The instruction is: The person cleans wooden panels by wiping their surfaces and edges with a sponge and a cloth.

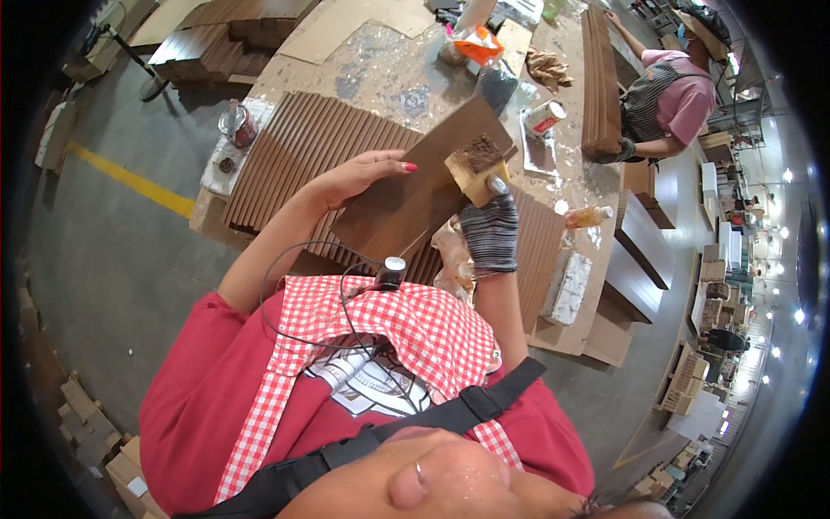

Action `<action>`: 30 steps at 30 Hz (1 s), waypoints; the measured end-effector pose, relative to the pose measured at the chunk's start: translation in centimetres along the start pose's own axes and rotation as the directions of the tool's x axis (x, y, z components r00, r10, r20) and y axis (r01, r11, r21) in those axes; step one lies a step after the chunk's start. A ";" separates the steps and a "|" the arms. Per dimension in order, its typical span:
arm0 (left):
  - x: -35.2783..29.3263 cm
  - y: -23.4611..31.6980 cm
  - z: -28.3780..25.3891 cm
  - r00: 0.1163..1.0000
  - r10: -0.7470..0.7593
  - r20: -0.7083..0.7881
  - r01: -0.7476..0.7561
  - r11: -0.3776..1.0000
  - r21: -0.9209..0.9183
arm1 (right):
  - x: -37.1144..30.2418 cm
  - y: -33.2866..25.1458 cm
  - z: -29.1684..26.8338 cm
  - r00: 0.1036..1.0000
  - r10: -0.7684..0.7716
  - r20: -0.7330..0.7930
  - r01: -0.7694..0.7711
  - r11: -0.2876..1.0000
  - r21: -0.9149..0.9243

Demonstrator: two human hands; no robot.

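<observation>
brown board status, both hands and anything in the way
Left hand at edge of brown board. Gloved right hand gripping stained sponge. Board above brown strips, sponge hiding part.

a brown-stained yellow sponge (476, 166) partly covers a slanted brown board (411, 192).

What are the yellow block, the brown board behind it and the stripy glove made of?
The yellow block looks like sponge foam: matte, its brown-stained face rough.
The brown board seems wood or wood-look, stained smooth, with a faint sheen.
The stripy glove looks like knitted yarn: fuzzy grey-and-black bands.
</observation>
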State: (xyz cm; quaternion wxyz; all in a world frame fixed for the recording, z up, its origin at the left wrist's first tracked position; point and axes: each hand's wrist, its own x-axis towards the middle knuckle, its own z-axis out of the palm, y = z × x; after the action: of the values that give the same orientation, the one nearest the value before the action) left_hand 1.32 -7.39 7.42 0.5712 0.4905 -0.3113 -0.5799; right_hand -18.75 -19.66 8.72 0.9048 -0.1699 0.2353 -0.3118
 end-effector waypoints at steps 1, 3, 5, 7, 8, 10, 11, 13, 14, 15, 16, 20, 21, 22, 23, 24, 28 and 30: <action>0.1 -0.2 -0.4 0.995 -0.077 -0.063 0.078 0.997 0.013 | 0.5 0.3 0.0 0.997 -0.041 -0.064 0.046 0.996 0.076; -0.5 -0.8 -1.9 0.980 -0.159 0.117 0.188 0.935 -0.302 | 1.5 0.7 -1.6 0.991 -0.095 -0.093 0.113 0.971 0.209; -2.9 -0.4 -0.9 0.961 0.072 0.266 0.129 0.737 -0.663 | 1.5 0.7 -1.8 0.983 -0.148 -0.111 0.170 0.960 0.223; -4.0 -3.2 -0.4 0.968 0.152 0.202 0.019 0.753 -0.658 | 1.1 1.0 -1.4 0.973 -0.195 -0.127 0.220 0.946 0.237; -4.4 -4.0 0.1 0.964 0.228 0.135 -0.087 0.754 -0.651 | 1.0 1.1 -1.1 0.962 -0.238 -0.134 0.263 0.939 0.221; -4.4 -4.6 2.0 0.995 0.092 -0.042 -0.100 0.818 -0.567 | 1.4 1.1 -2.2 0.947 -0.294 -0.128 0.313 0.933 0.175; -4.2 -4.5 2.6 0.969 -0.039 -0.243 -0.087 0.868 -0.488 | 1.3 1.4 -2.0 0.953 -0.285 -0.097 0.299 0.938 0.177; -4.1 -3.8 2.0 0.968 -0.099 -0.232 -0.051 0.823 -0.565 | 0.0 1.0 -1.9 0.976 -0.216 -0.036 0.217 0.974 0.058; -4.5 -2.8 2.3 0.956 -0.116 -0.271 -0.049 0.843 -0.535 | 0.1 0.7 -3.1 0.957 -0.263 -0.117 0.265 0.964 0.001; -4.7 -2.3 2.6 0.942 -0.131 -0.309 -0.046 0.862 -0.505 | 0.0 -0.2 -4.4 0.953 -0.258 -0.161 0.259 0.966 -0.017; -4.9 -2.4 2.5 0.941 -0.132 -0.310 -0.045 0.863 -0.503 | -0.4 -0.9 -5.1 0.933 -0.318 -0.167 0.297 0.945 -0.139; -5.3 -2.4 3.5 0.910 -0.073 -0.407 -0.113 0.903 -0.415 | -3.4 -2.3 -2.8 0.821 -0.569 0.055 0.502 0.672 -0.545; -4.9 -3.2 3.1 0.922 -0.041 -0.384 -0.121 0.913 -0.388 | -3.9 -1.7 -1.4 0.767 -0.627 0.137 0.557 0.545 -0.627; -4.7 -3.9 2.8 0.929 -0.010 -0.370 -0.134 0.923 -0.361 | -4.5 -0.9 0.7 0.759 -0.566 0.323 0.605 0.429 -0.671; -4.3 -4.3 2.7 0.932 -0.013 -0.362 -0.126 0.926 -0.357 | -3.4 0.2 1.2 0.762 -0.486 0.428 0.607 0.304 -0.735; -4.0 -4.7 2.6 0.943 0.019 -0.333 -0.131 0.939 -0.318 | -3.5 1.0 3.7 0.696 -0.428 0.576 0.677 0.122 -0.726; -3.2 -5.8 2.2 0.965 0.096 -0.243 -0.152 0.963 -0.221 | -1.6 3.4 5.3 0.612 -0.327 0.720 0.744 -0.070 -0.664; -3.1 -5.3 2.7 0.965 0.127 -0.228 -0.170 0.969 -0.178 | -1.5 3.4 6.0 0.580 -0.291 0.761 0.740 -0.203 -0.642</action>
State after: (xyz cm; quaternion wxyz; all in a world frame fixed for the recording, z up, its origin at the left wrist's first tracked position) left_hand -3.47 -4.15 4.11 0.6890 0.4668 -0.2250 -0.5067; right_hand -14.98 -15.18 12.61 0.3476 -0.8442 0.1167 -0.3910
